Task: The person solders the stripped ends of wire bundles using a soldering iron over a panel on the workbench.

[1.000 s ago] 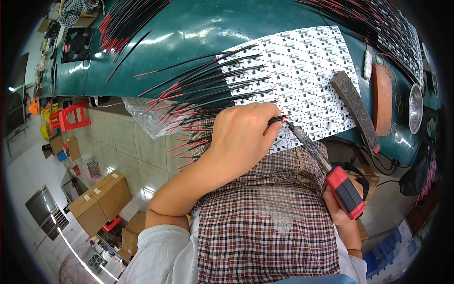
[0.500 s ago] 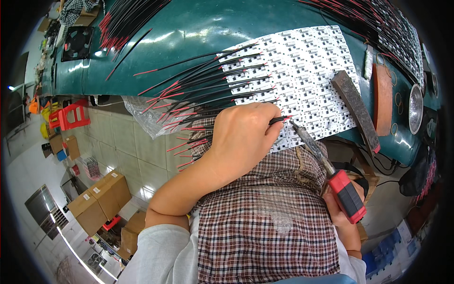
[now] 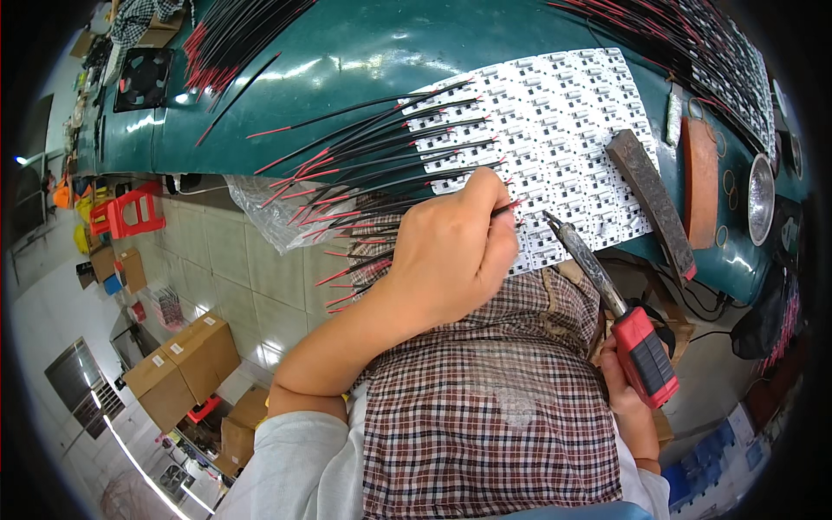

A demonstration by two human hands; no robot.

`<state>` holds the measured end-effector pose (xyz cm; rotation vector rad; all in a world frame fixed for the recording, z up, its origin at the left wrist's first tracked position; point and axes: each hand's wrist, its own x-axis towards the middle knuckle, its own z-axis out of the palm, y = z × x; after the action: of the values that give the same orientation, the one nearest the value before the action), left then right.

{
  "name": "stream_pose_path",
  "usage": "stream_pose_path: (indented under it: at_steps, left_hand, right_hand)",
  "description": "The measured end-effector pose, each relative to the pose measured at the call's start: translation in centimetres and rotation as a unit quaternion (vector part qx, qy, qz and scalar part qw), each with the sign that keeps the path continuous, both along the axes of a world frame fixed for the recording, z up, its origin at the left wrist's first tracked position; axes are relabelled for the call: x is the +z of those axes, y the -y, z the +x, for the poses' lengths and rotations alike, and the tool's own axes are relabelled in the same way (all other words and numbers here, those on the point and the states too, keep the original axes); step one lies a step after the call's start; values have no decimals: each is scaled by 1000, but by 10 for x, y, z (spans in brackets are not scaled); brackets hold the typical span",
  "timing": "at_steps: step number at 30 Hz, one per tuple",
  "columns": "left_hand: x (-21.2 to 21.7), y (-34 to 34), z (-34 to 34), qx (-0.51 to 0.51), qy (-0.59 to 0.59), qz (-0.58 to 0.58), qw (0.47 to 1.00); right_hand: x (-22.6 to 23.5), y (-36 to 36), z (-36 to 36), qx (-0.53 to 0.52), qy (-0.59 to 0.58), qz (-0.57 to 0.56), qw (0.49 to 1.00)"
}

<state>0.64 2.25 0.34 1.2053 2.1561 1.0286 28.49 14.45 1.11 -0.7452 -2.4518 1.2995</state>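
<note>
Over the near left part of a white circuit board panel (image 3: 568,113), my left hand (image 3: 451,247) pinches a thin black wire (image 3: 503,209) whose red tip sticks out past the fingertips. Several black wires (image 3: 373,173) with red ends lie along the panel's left edge, and their loose ends hang over to the left. My right hand (image 3: 617,377) grips the red and black handle of a soldering iron (image 3: 641,355). The iron's tip is close to the panel, a little right of the held wire and apart from it. My right fingers are partly hidden behind the handle.
A dark rectangular bar (image 3: 650,204) lies across the panel's right edge. Beside it are a reddish-brown block (image 3: 700,182) and a metal bowl (image 3: 761,199). A bundle of wires (image 3: 238,43) lies far left on the green table (image 3: 364,61); another bundle (image 3: 659,35) is far right.
The soldering iron has moved slightly right and down, opening a gap from the wire's tip. My left hand has shifted a little left with the wire.
</note>
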Motion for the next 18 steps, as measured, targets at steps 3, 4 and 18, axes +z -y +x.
stream_pose_path:
  at_steps: [3,4,18]
  left_hand:
    - [-7,2,2,12,31,-30,999]
    - [-6,3,2,12,30,-30,999]
    - [10,6,29,35,-21,-95,995]
  right_hand:
    - [-3,2,5,-24,1,-39,999]
    - [-3,2,5,-27,-1,-47,999]
    - [4,-4,12,1,28,13,1000]
